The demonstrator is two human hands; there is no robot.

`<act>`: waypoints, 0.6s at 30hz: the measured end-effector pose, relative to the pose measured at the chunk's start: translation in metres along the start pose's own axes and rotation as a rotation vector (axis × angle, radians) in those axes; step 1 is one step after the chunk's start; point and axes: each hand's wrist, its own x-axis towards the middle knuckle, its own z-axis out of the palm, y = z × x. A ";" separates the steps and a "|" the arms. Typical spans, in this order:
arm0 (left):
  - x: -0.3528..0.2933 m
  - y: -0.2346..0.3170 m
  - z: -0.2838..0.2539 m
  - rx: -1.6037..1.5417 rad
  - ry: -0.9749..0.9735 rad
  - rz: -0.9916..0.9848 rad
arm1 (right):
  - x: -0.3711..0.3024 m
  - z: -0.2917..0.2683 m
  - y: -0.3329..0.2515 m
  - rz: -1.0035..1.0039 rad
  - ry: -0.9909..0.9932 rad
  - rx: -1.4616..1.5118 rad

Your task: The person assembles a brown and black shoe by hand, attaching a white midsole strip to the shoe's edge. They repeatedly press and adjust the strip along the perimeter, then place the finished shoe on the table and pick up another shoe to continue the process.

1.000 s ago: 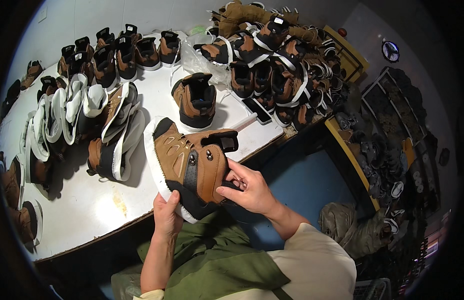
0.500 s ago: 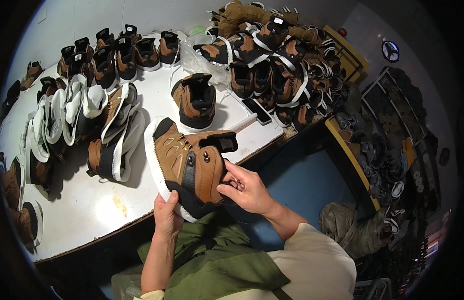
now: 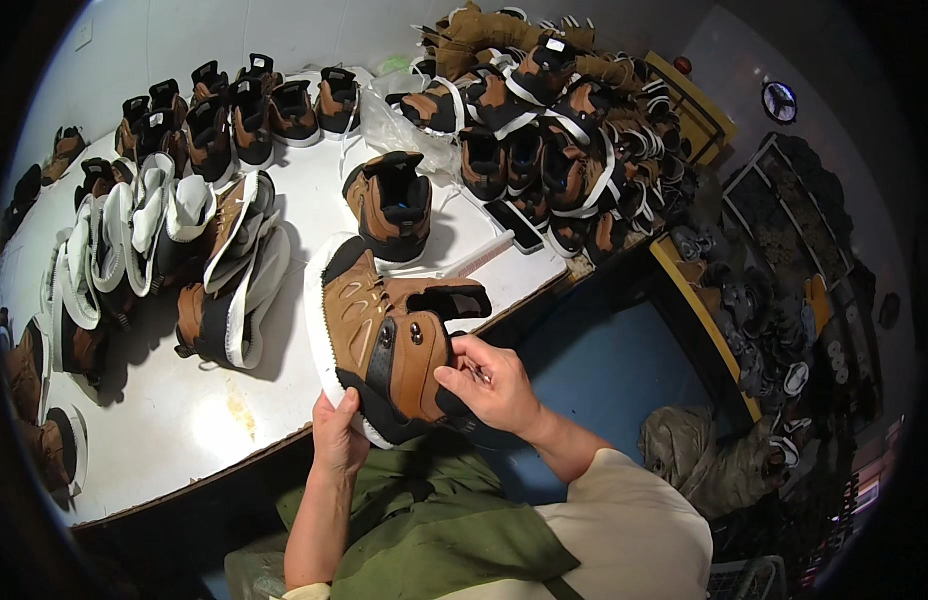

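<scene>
Boot [image 3: 374,330] is hovering over the white table's [image 3: 184,440] edge, eleven o'clock; the left hand [image 3: 337,432] is clasping its sole [image 3: 318,330] at seven, the right hand [image 3: 496,385] pinching its collar [image 3: 450,347] at four, ideally squeezing lightly.

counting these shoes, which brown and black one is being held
The shoe tilted with its white sole edge leftward, between the left grip and right grip; the other brown shoes lie or stand unheld.

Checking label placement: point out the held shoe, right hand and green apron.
Held shoe [image 3: 415,366]: head view, on its brown side panel.
Right hand [image 3: 500,391]: head view, middle of the hand.
Green apron [image 3: 429,535]: head view, on its front.
</scene>
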 end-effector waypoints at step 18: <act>0.019 0.025 -0.016 0.124 0.065 0.177 | -0.002 0.022 0.015 -0.726 -0.094 -0.189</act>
